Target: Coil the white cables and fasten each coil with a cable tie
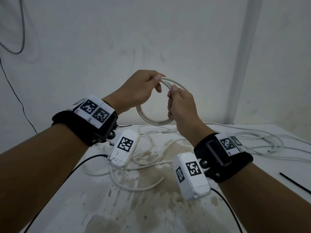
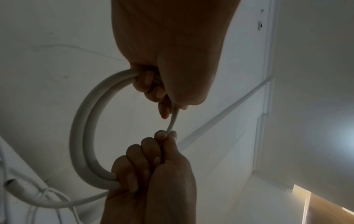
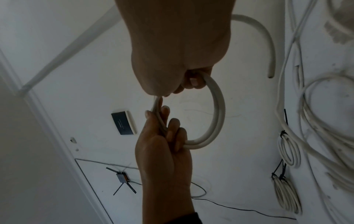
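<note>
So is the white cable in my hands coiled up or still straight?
Coiled: the white cable forms a double loop held above the table, gripped by the left hand and right hand. No tie on it yet.

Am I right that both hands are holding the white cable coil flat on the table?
Not quite: both hands, left hand and right hand, hold the coil lifted above the table, not flat on it, as the head view shows.

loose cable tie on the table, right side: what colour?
Black. The cable tie lies alone on the white table; the head view shows it best.
</note>
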